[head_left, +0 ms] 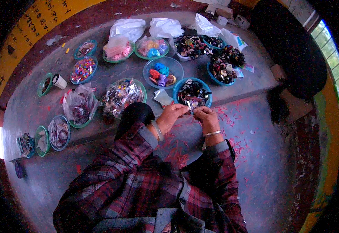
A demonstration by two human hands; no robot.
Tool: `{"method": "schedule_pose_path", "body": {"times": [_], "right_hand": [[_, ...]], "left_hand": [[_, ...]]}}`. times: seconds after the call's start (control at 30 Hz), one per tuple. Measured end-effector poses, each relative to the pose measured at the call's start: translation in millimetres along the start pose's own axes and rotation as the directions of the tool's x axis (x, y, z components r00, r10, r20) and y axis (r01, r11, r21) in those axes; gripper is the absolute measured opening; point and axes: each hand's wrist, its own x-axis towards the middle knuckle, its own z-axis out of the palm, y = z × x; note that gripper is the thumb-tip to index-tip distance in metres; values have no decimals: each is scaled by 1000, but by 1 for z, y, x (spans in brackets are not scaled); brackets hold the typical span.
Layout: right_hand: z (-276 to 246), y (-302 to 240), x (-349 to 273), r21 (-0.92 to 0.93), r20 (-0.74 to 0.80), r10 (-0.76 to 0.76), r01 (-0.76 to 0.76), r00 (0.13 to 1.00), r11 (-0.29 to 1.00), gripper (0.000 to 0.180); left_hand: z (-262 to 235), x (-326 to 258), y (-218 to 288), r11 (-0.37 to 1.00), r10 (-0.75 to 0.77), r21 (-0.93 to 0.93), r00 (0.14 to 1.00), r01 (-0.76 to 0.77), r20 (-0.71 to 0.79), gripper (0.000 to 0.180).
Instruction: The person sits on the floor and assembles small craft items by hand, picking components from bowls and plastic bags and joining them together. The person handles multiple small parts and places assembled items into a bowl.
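Just in front of a blue basket [207, 101] of dark bands, my two hands meet in a pinch. My left hand [171, 117] is closed at the fingertips on a small pale piece [189, 105], too small to name. Close beside it, my right hand [207, 118] pinches the other side of the same piece, where something dark also shows. Each wrist carries a light metal bangle. A small stack of pale cards or packets [163, 97] lies left of the basket, near my left hand.
A clear bowl [148, 80] holds blue, red and purple bundles. A green-rimmed basket [144, 92] is full of small packets, and a blue bowl [73, 80] holds colourful small pieces. White plastic bags [127, 28] lie at the back. Red scraps [235, 145] litter the lower floor beyond the step edge.
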Motion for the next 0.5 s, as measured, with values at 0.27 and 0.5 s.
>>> {"method": "schedule_pose_path", "body": {"times": [0.27, 0.5], "right_hand": [[1, -1, 0, -56, 21, -12, 13, 1000, 998, 5], [1, 6, 2, -84, 69, -32, 37, 997, 996, 4]], "left_hand": [[-3, 6, -5, 999, 22, -45, 999, -21, 32, 20], [-11, 12, -16, 993, -17, -118, 1000, 16, -8, 15]]}}
